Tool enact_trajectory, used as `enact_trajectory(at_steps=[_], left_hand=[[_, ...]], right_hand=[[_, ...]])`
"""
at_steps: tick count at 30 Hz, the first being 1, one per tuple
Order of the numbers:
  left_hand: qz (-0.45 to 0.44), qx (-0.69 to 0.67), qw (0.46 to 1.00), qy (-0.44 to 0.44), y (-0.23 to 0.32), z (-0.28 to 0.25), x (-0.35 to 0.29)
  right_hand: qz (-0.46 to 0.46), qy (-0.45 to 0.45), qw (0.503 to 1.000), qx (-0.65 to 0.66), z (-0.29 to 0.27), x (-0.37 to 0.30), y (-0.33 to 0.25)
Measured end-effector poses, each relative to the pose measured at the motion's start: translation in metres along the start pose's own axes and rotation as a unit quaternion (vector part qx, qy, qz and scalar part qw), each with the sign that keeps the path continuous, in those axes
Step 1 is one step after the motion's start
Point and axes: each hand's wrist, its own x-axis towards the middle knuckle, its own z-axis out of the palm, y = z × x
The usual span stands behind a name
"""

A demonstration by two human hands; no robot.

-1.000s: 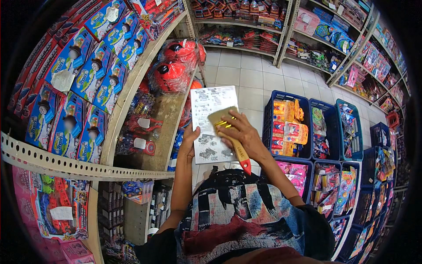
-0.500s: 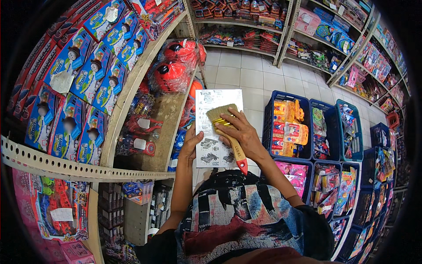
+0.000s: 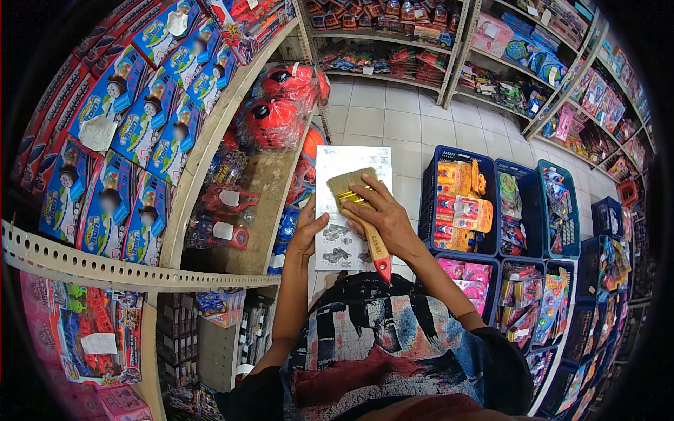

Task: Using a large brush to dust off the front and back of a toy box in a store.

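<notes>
In front of me is a thin, flat white package (image 3: 351, 156) printed with small grey figures. My left hand (image 3: 306, 228) grips it by its left edge, with the thumb on the face and the other fingers behind. A wide paintbrush (image 3: 379, 254) with pale bristles, a gold band and a red-tipped wooden handle is held in my right hand (image 3: 382, 216). Its bristles lie over the upper middle of the package, seemingly touching it. The handle points down towards my shirt.
On the left, a metal shelf (image 3: 175, 238) carries blue boxed toys (image 3: 151, 105) and plastic-wrapped red balls (image 3: 277, 121). Blue crates (image 3: 425, 203) of packaged toys stand on the white tiled floor (image 3: 400, 130) at right. More loaded shelves (image 3: 382, 76) line the far side.
The package has shifted slightly right and down. My right hand and the brush have slid a little down and left across its face. Both grips are the same.
</notes>
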Motion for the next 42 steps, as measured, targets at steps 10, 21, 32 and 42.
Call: enact_trajectory(at_steps=[10,21,32,42], left_hand=[[-0.001,0.001,1.0,-0.004,-0.006,-0.003,0.008],[-0.006,0.02,1.0,0.024,-0.006,0.005,0.006],[-0.006,0.003,0.999,0.034,-0.012,-0.001,0.002],[-0.005,0.005,0.999,0.034,-0.018,-0.007,-0.005]], right_hand=[[0.007,0.027,1.0,-0.011,-0.001,0.009,0.012],[0.015,0.026,0.999,-0.015,0.001,0.006,0.017],[0.022,0.013,1.0,-0.005,0.008,0.004,0.013],[0.029,0.009,1.0,-0.003,0.012,0.001,0.011]])
